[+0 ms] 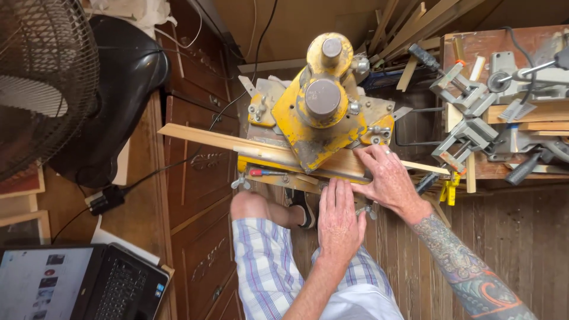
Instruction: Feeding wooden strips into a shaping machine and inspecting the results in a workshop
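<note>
Both hands lie flat, fingers together, on the wooden moulding strip, which runs left to right across the yellow mitre cutter: right hand pressing right of the head, left hand just nearer the person.

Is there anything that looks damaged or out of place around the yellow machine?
The yellow machine has badly chipped, worn paint. Behind it, wood offcuts lie in a loose, crisscross heap. The wooden moulding strip under both hands looks intact.
</note>
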